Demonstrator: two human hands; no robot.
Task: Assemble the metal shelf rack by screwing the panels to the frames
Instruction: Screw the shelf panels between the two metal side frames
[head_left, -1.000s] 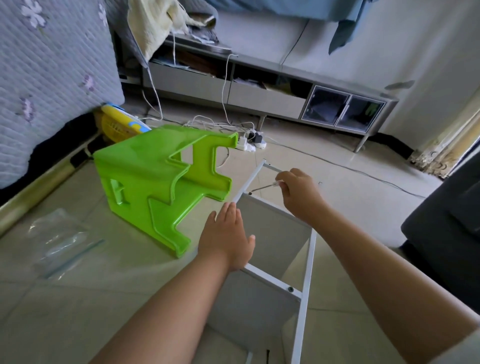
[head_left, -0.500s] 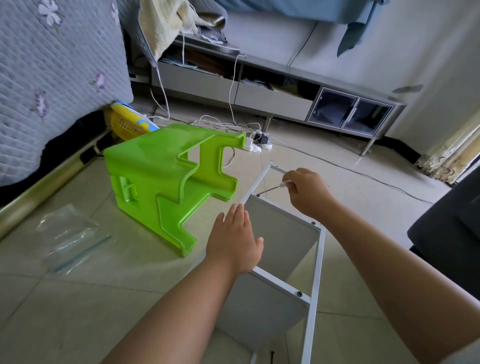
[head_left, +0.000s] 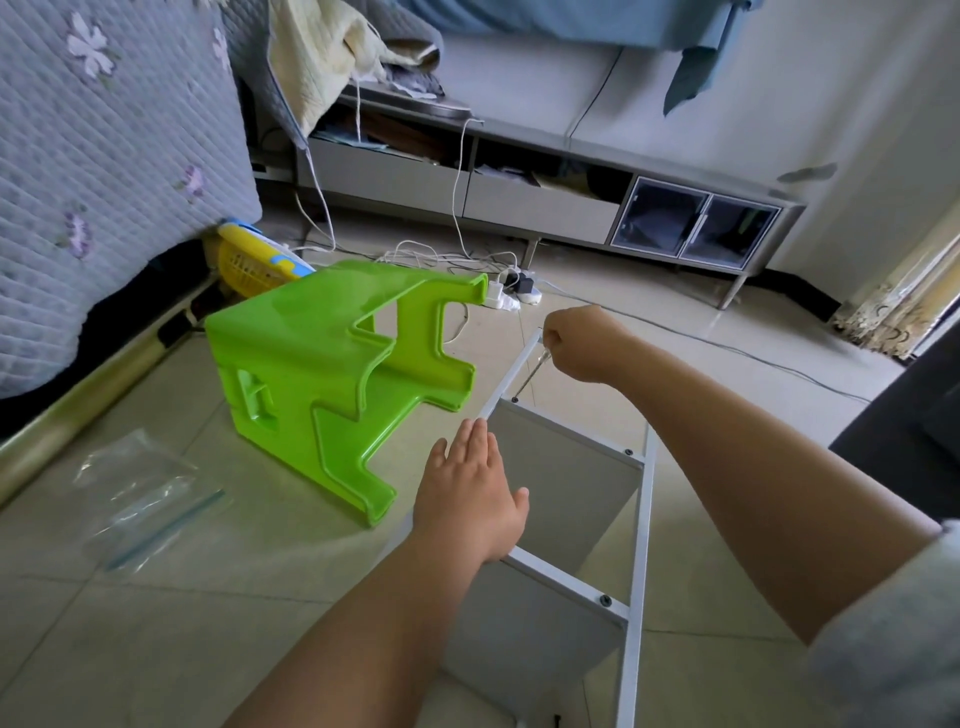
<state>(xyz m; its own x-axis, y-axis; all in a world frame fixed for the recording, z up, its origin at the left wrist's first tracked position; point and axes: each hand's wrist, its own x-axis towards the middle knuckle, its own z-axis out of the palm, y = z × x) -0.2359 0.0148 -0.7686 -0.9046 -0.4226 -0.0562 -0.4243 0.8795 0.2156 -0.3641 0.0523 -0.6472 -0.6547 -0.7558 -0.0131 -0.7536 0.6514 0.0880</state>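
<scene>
Head view, 1 of 1. Item: metal shelf rack (head_left: 566, 525), part-assembled, lying on its side on the tiled floor, its long axis running away from the person; white frame rails (head_left: 640, 561) uppermost, grey panels (head_left: 563, 499) standing on edge between them. Fasteners: 3 dark screw heads visible on the top edges; the far-left screw (head_left: 515, 399) sits at the corner where the far panel meets the left rail. Right hand (head_left: 584, 343): fingers curled round a screwdriver (head_left: 531, 375), shaft slanting down and toward the person, tip just above or on that screw; contact cannot be told. Left hand (head_left: 470, 493): fingers straight and together, palm pressed flat on the rack's left side, nearer the person than the screw. Judgement: the right hand is the nearer to the screw, the left hand steadying. Adjacent: green plastic stool (head_left: 332, 379), tipped over, left of the rack; clear plastic bag (head_left: 143, 493) on the floor.
</scene>
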